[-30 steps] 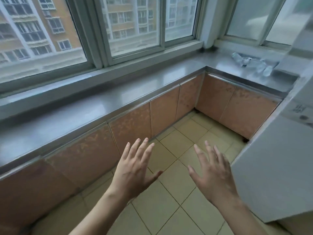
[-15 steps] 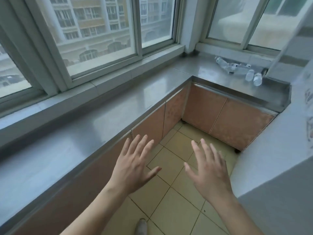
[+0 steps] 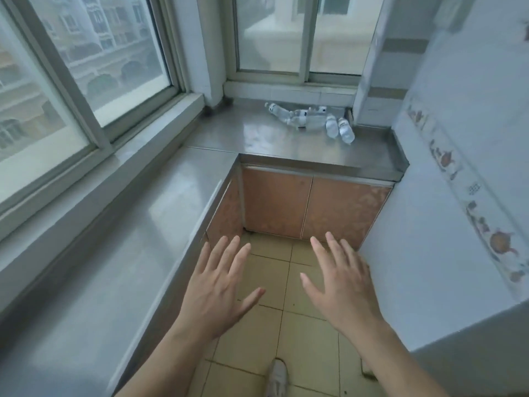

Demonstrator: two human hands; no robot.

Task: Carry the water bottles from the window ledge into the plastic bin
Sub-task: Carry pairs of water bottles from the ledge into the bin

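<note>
Two empty hands, bottles well ahead on the bench.

Fingers (image 3: 226,253) of the left hand (image 3: 217,285) and right hand (image 3: 340,279) are spread apart, holding nothing, well short of the water bottles (image 3: 312,120), which lie on their sides on the bench (image 3: 257,138) below the far window (image 3: 292,32). Best to step close first (no bin shows), then clasp one bottle around its middle per hand so none rolls.

About five water bottles (image 3: 332,126) lie on the counter (image 3: 257,141), some hard to tell apart. Two hands (image 3: 217,285) show. One shoe (image 3: 278,376) shows.
</note>
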